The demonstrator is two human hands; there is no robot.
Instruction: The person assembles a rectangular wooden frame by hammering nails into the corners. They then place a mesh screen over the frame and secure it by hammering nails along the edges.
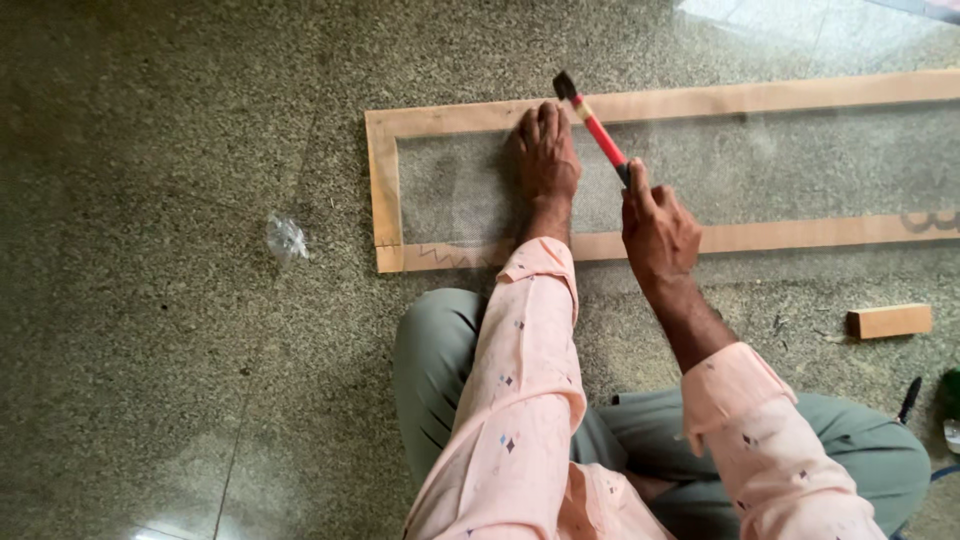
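A long wooden frame with fine wire mesh stretched across it lies on the speckled stone floor. My left hand rests palm down on the mesh, fingertips on the frame's far rail. My right hand grips the handle of a small hammer with a red shaft. The dark hammer head sits just above the far rail, right beside my left fingertips. Both arms wear pink sleeves.
A small wooden block lies on the floor at the right. A crumpled clear plastic bag sits left of the frame. A dark tool and a green object show at the right edge. My knees in grey trousers are below.
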